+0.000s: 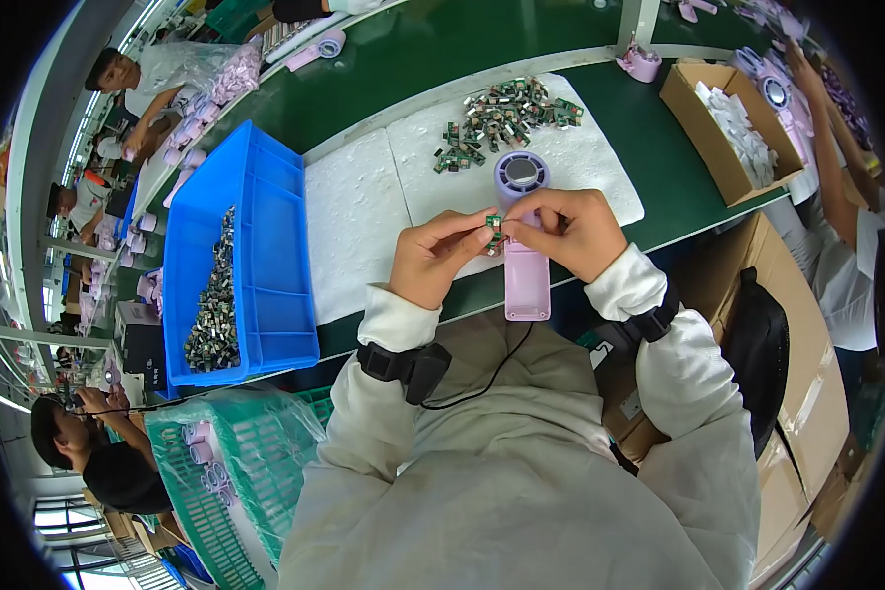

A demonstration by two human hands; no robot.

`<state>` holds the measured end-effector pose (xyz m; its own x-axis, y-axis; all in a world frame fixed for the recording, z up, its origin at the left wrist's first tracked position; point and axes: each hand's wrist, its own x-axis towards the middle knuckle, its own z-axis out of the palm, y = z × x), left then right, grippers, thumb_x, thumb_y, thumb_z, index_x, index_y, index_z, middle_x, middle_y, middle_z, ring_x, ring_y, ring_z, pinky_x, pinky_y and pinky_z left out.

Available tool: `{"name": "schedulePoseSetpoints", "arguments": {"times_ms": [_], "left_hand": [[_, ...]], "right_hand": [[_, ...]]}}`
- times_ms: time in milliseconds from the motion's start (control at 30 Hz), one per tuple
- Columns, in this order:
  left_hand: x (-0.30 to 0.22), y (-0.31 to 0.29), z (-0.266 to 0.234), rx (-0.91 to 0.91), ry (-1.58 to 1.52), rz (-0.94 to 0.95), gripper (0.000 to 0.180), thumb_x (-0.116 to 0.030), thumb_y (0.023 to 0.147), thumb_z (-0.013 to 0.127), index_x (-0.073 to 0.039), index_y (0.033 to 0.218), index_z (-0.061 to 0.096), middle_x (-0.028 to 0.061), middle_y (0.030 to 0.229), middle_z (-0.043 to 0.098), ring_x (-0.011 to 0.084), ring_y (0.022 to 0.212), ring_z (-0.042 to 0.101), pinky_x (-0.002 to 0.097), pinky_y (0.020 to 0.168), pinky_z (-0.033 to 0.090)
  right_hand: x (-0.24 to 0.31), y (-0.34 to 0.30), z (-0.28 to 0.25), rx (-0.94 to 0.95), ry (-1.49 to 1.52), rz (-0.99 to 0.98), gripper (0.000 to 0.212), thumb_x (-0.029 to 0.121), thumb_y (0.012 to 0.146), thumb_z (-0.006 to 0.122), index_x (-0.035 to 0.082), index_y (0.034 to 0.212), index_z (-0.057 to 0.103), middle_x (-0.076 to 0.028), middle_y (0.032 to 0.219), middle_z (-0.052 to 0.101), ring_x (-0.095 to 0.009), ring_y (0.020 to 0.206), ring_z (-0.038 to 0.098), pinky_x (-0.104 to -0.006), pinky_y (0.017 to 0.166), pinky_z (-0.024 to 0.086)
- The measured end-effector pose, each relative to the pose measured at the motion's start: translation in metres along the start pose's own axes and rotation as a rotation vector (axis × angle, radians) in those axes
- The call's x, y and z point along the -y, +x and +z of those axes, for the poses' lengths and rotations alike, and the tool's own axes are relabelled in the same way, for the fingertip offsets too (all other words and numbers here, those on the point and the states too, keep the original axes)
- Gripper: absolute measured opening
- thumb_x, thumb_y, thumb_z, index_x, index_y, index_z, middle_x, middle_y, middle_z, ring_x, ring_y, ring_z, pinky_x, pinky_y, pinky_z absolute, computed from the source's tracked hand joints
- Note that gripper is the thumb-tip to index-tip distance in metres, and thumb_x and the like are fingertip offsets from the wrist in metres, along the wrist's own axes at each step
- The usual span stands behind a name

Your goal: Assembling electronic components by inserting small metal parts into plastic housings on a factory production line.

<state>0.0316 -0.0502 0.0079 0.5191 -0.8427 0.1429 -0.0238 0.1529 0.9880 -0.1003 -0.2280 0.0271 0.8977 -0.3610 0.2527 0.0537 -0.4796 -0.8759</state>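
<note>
At the left, a green basket (189,497) held lilac round parts (202,452), partly under clear plastic. Next to it, a tilted blue bin (277,261) carried a heap of small circuit boards (211,324). Then came a white sheet (349,221) on the green bench (654,162), with a loose pile of boards (511,113) toward its far side.

The left hand (431,258) was nearly closed, thumb and forefinger pinching one small green board (494,225) above the handle of a lilac fan (528,287). The fan lay with its round head away from the person, its handle toward them and showing a shallow, hollow inside. The right hand (585,234) had its thumb and forefinger drawn together at the board's right side — whether they gripped a wire or the board's edge, I could not tell.

As far as could be judged, this unit was partway along: a board was picked out and brought to the fan, but not seated in the handle, and any joining of wires was too small to make out. Many boards lay waiting. Farther right, a cardboard box (691,133) held white pieces (742,138).
</note>
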Motion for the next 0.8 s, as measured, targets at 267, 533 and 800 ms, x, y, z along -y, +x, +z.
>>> {"name": "schedulePoseSetpoints", "arguments": {"times_ms": [267,533,800], "left_hand": [[0.002,0.002,0.004,-0.080,-0.019,-0.041,0.025,-0.001,0.095,0.065,0.004,0.120,0.067,0.0124,0.115,0.070,0.0179,0.100,0.069,0.0306,0.084,0.060],[0.005,0.001,0.014,-0.131,-0.048,0.012,0.025,0.000,0.096,0.064,0.004,0.121,0.067,0.0122,0.114,0.069,0.0192,0.100,0.069,0.0314,0.086,0.060],[0.004,-0.001,0.024,-0.184,0.098,0.147,0.025,0.002,0.097,0.061,0.001,0.121,0.068,0.0109,0.112,0.066,0.0177,0.099,0.068,0.0301,0.086,0.060]], "right_hand": [[0.009,-0.002,0.006,-0.086,-0.209,-0.512,0.019,0.006,0.073,0.082,0.006,0.091,0.074,-0.005,0.080,0.060,-0.021,0.072,0.057,-0.0318,0.063,0.049],[-0.001,-0.001,-0.002,-0.119,-0.243,-0.304,0.016,0.007,0.077,0.079,0.003,0.091,0.073,-0.007,0.083,0.061,-0.023,0.076,0.058,-0.0330,0.066,0.050],[-0.001,0.000,0.002,-0.158,-0.302,-0.418,0.015,0.005,0.080,0.075,0.002,0.095,0.073,-0.007,0.085,0.062,-0.024,0.079,0.059,-0.0344,0.070,0.051]]}}
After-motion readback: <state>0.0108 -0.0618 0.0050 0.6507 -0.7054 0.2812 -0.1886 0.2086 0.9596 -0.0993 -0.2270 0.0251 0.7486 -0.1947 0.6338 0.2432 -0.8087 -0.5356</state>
